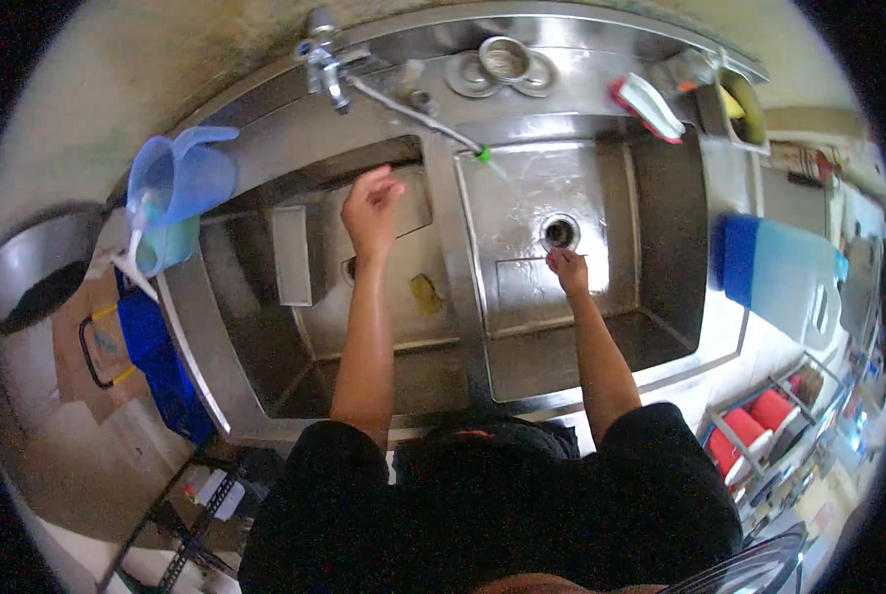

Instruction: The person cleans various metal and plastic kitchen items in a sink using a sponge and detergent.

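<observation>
Over the left basin of a double stainless steel sink (463, 282) is my left hand (372, 204), fingers curled apart with nothing seen in them. My right hand (567, 269) is over the right basin, just below the drain (560, 233); its fingers are bent, and whether they hold anything is too small to tell. A faucet (326, 70) stands at the back, its hose with a green tip (483, 154) reaching over the right basin, where water shows near the tip. A yellowish-green scrap (426, 293), perhaps a sponge, lies in the left basin beside a pale rectangular piece (293, 256).
Blue plastic jugs (205, 174) stand at the left rim, near a metal bowl (41, 256). Metal strainers (504, 59) and a red-and-white brush (647, 106) sit on the back ledge. A blue-and-clear jerrycan (781, 271) is to the right, above a rack with red items (755, 431).
</observation>
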Available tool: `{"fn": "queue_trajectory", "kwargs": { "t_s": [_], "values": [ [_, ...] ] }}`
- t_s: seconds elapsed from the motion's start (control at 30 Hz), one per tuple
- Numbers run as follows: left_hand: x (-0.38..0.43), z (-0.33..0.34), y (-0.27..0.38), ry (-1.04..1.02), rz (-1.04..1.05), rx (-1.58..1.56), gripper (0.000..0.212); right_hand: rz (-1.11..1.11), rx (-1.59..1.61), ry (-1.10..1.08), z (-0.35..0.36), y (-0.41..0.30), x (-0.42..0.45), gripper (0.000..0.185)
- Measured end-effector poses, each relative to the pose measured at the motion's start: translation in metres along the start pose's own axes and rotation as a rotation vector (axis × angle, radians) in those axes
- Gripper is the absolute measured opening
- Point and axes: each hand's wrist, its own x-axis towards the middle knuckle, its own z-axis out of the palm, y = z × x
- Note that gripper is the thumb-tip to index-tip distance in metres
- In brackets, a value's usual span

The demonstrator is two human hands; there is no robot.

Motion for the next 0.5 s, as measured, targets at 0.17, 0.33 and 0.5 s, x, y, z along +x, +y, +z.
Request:
{"fn": "queue_trajectory", "kwargs": {
  "t_s": [0.17, 0.33, 0.5],
  "values": [
    [-0.033, -0.133, -0.244, 0.471, -0.563, -0.552, 0.031, -0.035, -0.193, -0.162, 0.064, -0.105, -0.073, 0.026],
    [-0.035, -0.112, -0.303, 0.601, -0.818, 0.385, 0.045, 0.063, -0.243, -0.082, 0.073, -0.157, -0.115, 0.031],
    [-0.025, -0.115, -0.298, 0.499, -0.55, 0.704, 0.068, -0.04, -0.259, -0.142, 0.154, -0.233, -0.153, 0.03]
  ]
}}
